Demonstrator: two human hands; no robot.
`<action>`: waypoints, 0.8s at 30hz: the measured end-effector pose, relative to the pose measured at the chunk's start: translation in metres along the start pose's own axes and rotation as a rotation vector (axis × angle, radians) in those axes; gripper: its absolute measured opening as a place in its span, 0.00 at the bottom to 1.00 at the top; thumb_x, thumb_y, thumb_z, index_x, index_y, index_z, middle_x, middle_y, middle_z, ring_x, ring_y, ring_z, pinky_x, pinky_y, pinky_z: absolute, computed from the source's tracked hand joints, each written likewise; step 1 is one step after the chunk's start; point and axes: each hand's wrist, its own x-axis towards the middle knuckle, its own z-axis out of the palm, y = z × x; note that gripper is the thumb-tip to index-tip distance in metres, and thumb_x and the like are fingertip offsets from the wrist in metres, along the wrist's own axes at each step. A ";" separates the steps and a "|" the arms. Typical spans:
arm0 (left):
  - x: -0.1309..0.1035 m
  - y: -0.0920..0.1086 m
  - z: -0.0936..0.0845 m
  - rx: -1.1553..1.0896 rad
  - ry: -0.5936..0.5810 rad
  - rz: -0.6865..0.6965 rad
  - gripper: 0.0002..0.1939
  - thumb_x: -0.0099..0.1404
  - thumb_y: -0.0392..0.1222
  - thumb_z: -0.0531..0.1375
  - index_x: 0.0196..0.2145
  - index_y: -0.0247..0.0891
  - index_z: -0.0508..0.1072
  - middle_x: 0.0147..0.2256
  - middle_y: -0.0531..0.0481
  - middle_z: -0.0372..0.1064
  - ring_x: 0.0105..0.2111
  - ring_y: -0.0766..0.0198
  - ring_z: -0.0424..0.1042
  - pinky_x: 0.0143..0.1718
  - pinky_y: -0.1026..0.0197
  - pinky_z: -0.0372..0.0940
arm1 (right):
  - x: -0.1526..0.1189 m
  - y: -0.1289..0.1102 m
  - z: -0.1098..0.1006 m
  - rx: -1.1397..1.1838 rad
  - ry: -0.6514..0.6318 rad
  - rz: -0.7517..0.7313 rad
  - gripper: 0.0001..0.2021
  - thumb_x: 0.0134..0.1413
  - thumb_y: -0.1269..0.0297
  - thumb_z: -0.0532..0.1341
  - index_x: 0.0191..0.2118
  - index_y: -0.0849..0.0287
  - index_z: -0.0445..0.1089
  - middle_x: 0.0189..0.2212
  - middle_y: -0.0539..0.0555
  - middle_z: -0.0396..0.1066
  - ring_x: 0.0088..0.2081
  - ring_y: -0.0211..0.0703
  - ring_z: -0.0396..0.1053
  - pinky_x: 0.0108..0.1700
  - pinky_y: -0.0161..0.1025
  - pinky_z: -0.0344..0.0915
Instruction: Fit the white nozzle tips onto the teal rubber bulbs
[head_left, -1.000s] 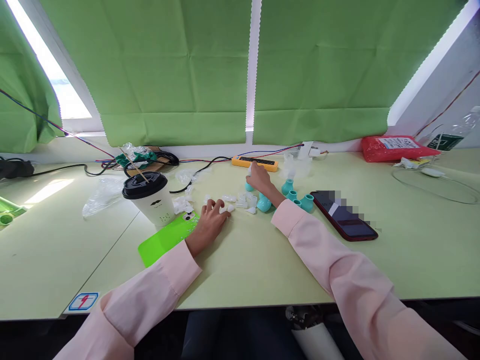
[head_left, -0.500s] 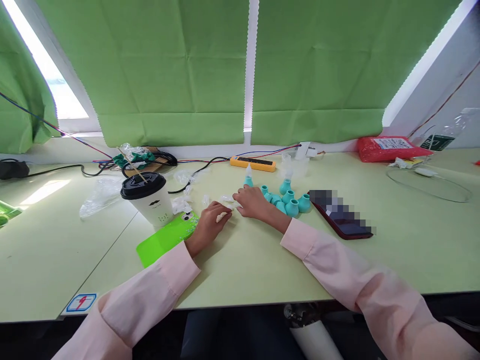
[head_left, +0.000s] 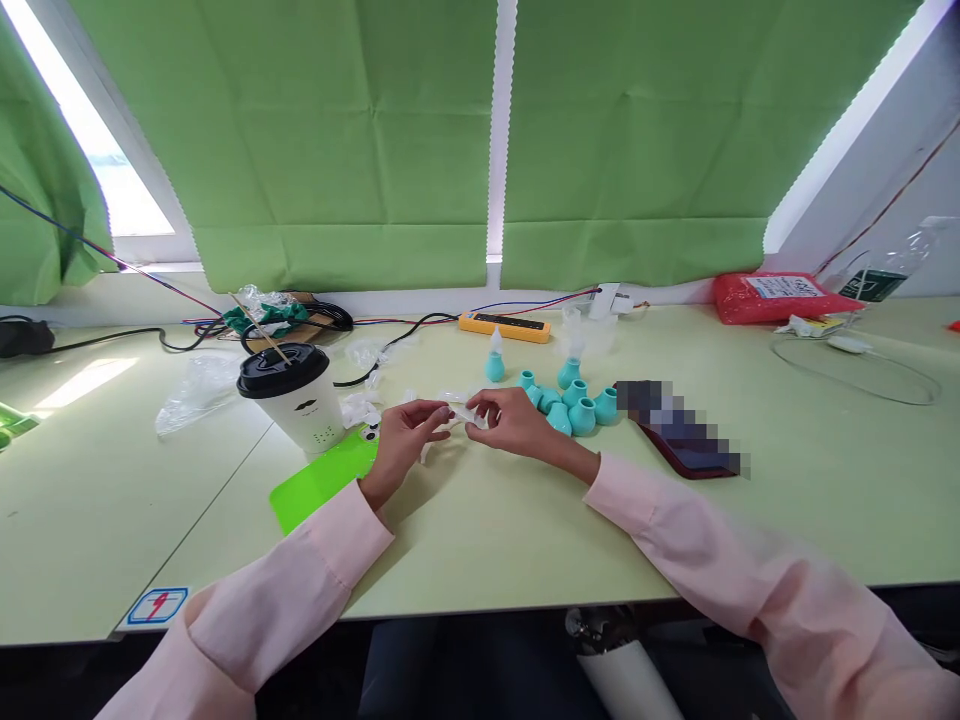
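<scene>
My left hand [head_left: 403, 436] and my right hand [head_left: 514, 422] meet just above the pale green table [head_left: 487, 540], both pinching a small clear plastic piece [head_left: 460, 416] between their fingertips. Right behind my right hand lies a cluster of several teal rubber bulbs [head_left: 568, 405]. One teal bulb with a clear tip [head_left: 494, 362] stands upright farther back. More clear plastic pieces [head_left: 365, 407] lie scattered left of my hands.
A paper cup with a black lid [head_left: 291, 394] stands beside a bright green phone [head_left: 324, 477] at the left. A dark phone [head_left: 679, 432] lies right of the bulbs. Behind are an orange power strip [head_left: 507, 325], cables, plastic bags and a red packet [head_left: 780, 296].
My right hand left the upright bulb at the back and came toward me to the clear pieces. Both hands have since risen off the table and joined on one small clear piece.
</scene>
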 end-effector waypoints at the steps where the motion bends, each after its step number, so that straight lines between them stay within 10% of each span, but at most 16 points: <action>1: -0.001 0.001 0.000 -0.050 -0.041 -0.038 0.16 0.48 0.45 0.61 0.32 0.31 0.71 0.28 0.46 0.71 0.32 0.60 0.70 0.34 0.55 0.67 | -0.005 -0.001 0.002 0.180 0.018 0.054 0.12 0.45 0.62 0.55 0.37 0.63 0.64 0.26 0.52 0.67 0.25 0.34 0.64 0.27 0.32 0.62; 6: -0.005 0.000 0.003 -0.177 -0.187 -0.148 0.14 0.48 0.42 0.62 0.31 0.30 0.70 0.31 0.45 0.71 0.31 0.61 0.71 0.39 0.56 0.64 | -0.027 -0.006 0.014 0.957 0.092 0.339 0.12 0.40 0.63 0.58 0.34 0.62 0.62 0.22 0.48 0.63 0.18 0.33 0.63 0.19 0.34 0.63; 24: -0.011 -0.003 0.008 -0.151 -0.346 -0.212 0.12 0.50 0.42 0.60 0.31 0.31 0.73 0.26 0.47 0.68 0.20 0.74 0.59 0.23 0.67 0.58 | -0.044 0.007 0.009 1.690 -0.222 0.461 0.16 0.44 0.68 0.61 0.42 0.59 0.63 0.31 0.52 0.67 0.26 0.31 0.64 0.24 0.29 0.61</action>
